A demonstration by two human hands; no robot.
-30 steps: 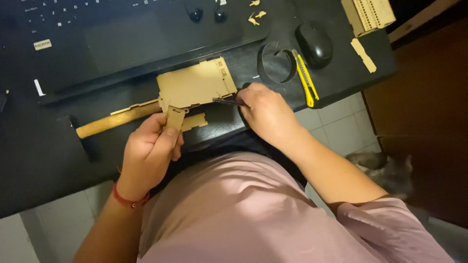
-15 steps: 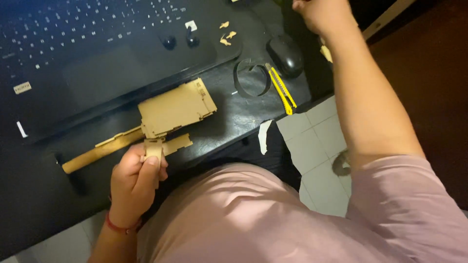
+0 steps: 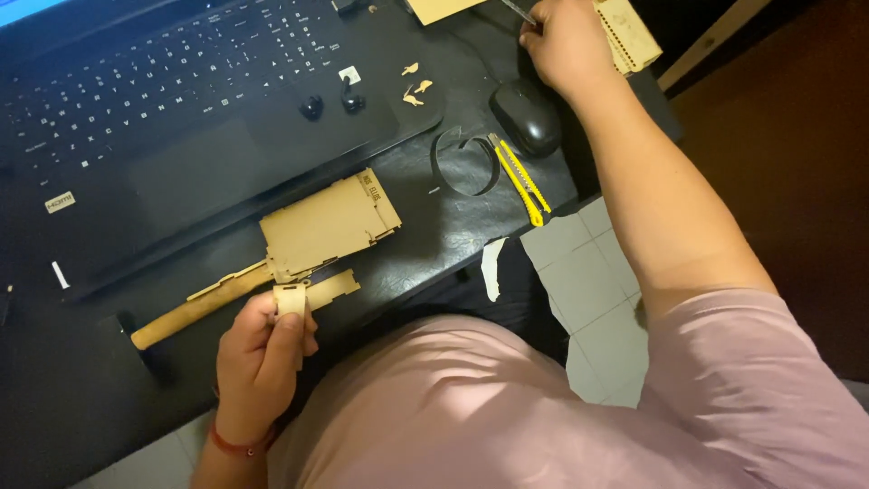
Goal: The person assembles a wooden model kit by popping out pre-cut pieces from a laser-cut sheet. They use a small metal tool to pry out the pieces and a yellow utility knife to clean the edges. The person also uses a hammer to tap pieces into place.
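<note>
black desk (image 3: pixel 425 244) underfoot of it all. nearest, left hand (image 3: pixel 262 349) pinching small tan laser-cut wooden piece (image 3: pixel 291 297) beside flat notched wooden panel (image 3: pixel 330 222). farther off, right hand (image 3: pixel 563 41) now gone from panel to desk's far edge, closed round thin metal tool (image 3: pixel 518 11).

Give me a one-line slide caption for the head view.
Left hand holds a small wooden piece beside a wooden panel; right hand reaches past the mouse.

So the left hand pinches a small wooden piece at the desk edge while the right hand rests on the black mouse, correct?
Not quite. The left hand does pinch the small wooden piece, but the right hand is not on the black mouse; it reaches past it to the far desk edge, gripping a thin tool. The head view shows this.
</note>
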